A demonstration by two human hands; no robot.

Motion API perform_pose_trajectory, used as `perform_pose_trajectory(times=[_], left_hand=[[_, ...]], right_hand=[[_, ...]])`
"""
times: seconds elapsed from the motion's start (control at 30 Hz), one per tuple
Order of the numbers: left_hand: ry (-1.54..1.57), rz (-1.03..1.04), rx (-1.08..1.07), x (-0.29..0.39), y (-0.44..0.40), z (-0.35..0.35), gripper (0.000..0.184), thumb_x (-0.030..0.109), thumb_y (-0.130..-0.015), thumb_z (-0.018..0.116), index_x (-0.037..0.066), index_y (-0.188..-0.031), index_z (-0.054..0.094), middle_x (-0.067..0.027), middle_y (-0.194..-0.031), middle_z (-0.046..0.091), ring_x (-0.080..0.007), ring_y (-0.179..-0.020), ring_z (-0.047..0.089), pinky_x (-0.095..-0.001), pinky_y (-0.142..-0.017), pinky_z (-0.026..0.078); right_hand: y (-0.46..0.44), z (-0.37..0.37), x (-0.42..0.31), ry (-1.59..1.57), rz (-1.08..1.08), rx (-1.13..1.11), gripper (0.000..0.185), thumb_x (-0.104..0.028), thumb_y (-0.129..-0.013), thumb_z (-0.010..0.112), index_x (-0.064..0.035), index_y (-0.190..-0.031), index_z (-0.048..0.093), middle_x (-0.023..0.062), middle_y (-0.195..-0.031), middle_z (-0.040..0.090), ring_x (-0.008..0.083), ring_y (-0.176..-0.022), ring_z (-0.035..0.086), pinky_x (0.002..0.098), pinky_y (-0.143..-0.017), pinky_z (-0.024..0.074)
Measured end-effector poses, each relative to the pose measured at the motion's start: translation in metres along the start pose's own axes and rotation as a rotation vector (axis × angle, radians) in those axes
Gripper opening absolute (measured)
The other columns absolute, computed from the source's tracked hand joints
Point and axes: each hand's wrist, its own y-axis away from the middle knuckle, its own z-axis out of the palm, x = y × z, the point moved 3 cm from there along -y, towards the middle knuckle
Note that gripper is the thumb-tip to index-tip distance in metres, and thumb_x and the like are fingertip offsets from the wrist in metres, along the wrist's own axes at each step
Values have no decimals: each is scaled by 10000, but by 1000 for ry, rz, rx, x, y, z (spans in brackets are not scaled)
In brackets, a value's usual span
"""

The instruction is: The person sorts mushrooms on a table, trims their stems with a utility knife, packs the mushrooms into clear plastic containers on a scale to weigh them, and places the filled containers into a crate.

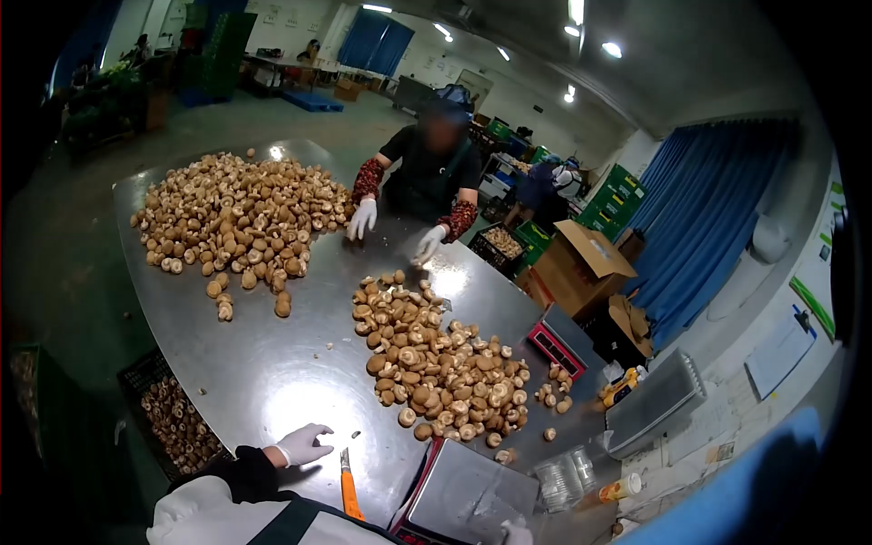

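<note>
My left hand (304, 445), in a white glove, is low over the steel table (263, 363), fingers stretched to the right and holding nothing. Just right of it lies a utility knife (349, 486) with an orange handle, blade pointing away from me. A small pale scrap (355, 434) is near the fingertips. My right hand (518, 532), also gloved, shows only partly at the bottom edge, by the digital scale (477, 490); its fingers are not clear. Beyond the scale spreads a heap of shiitake mushrooms (445, 363). Clear plastic boxes (565, 477) are to the scale's right.
A larger mushroom pile (241, 213) covers the table's far left. Opposite me stands a co-worker (427, 168) in white gloves, hands over the tabletop. A second red scale (557, 343) is at right. A black crate (168, 413) of mushrooms is on the floor at left.
</note>
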Motion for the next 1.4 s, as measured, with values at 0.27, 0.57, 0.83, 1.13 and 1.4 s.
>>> perform_pose_trajectory(times=[0.27, 0.57, 0.83, 1.13, 1.4], left_hand=[[-194, 71, 255, -32, -46, -14, 716, 400, -766, 645, 61, -1337, 379, -274, -1311, 331, -411, -1170, 408, -423, -996, 370], [-327, 340, 358, -26, -176, -43, 832, 516, -691, 672, 130, -1363, 373, -243, -1375, 288, -424, -1251, 283, -488, -1044, 269], [-480, 406, 201, 36, -282, -33, 974, 634, -639, 676, 234, -1431, 275, -169, -1434, 262, -435, -1265, 276, -528, -1038, 245], [-461, 738, 172, 22, -261, -25, 899, 592, -630, 699, 134, -1344, 399, -149, -1298, 413, -406, -1181, 368, -483, -1012, 331], [-481, 619, -33, 40, -274, -12, 950, 475, -638, 712, 261, -1438, 246, -160, -1334, 360, -385, -1142, 426, -438, -946, 409]], right_hand=[[2, -14, -77, -111, 88, 133, 117, -36, -802, 537, -8, -894, 603, 132, -875, 594, 312, -837, 559, 392, -772, 435], [-106, 157, -210, -517, 69, -159, 257, -94, -767, 626, -10, -1008, 594, 165, -1009, 592, 326, -973, 543, 388, -875, 423], [-186, 295, -158, -206, 403, -223, 680, -430, -781, 640, -51, -1314, 455, 247, -1365, 373, 409, -1237, 357, 440, -1041, 289], [-156, 295, -194, 26, 218, -191, 753, -568, -630, 707, -204, -1261, 514, 143, -1296, 417, 385, -1124, 383, 511, -951, 312], [-165, 319, -173, -76, 89, -135, 750, -448, -669, 722, -99, -1286, 477, 175, -1236, 458, 368, -1138, 385, 469, -963, 332]])
